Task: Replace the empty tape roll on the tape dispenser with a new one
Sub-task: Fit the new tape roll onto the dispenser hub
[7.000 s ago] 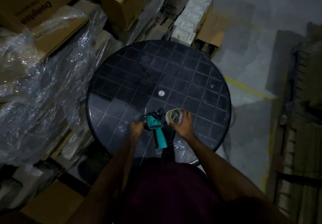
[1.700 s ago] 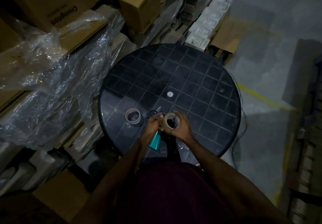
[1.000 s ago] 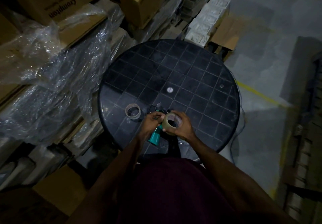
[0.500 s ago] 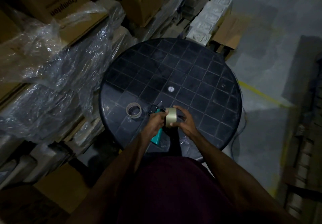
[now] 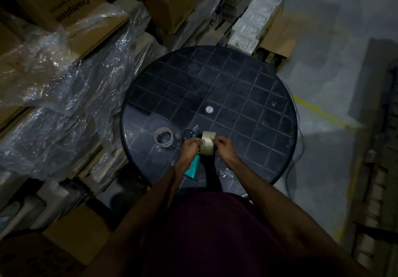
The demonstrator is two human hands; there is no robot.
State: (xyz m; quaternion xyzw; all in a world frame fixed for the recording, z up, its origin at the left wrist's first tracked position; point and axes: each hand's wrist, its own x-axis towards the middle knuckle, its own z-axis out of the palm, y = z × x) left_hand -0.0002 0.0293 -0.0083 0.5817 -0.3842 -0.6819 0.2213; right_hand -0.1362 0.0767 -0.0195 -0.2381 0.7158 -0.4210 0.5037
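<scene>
A new roll of tape [image 5: 207,143], pale and full, stands on edge above the near part of the round black table [image 5: 247,96]. My left hand [image 5: 192,147] pinches its left side and my right hand [image 5: 221,147] grips its right side. Under my left hand lies the teal tape dispenser [image 5: 193,167], its handle pointing toward me and its dark head [image 5: 187,134] poking out beyond my fingers. The empty tape core [image 5: 163,137], a thin brown ring, lies flat on the table left of my hands.
Cardboard boxes [image 5: 71,3] and bundles under clear plastic wrap [image 5: 64,96] crowd the table's left side. Moulded white packing pieces [image 5: 256,20] and cardboard lie beyond it. Grey floor with a yellow line [image 5: 318,113] runs on the right, and a thin cable [image 5: 298,158] hangs off the table's right rim.
The new roll has turned from face-up to standing on edge between both hands over the last second. The empty core, off the dispenser since seven seconds ago, stays on the table.
</scene>
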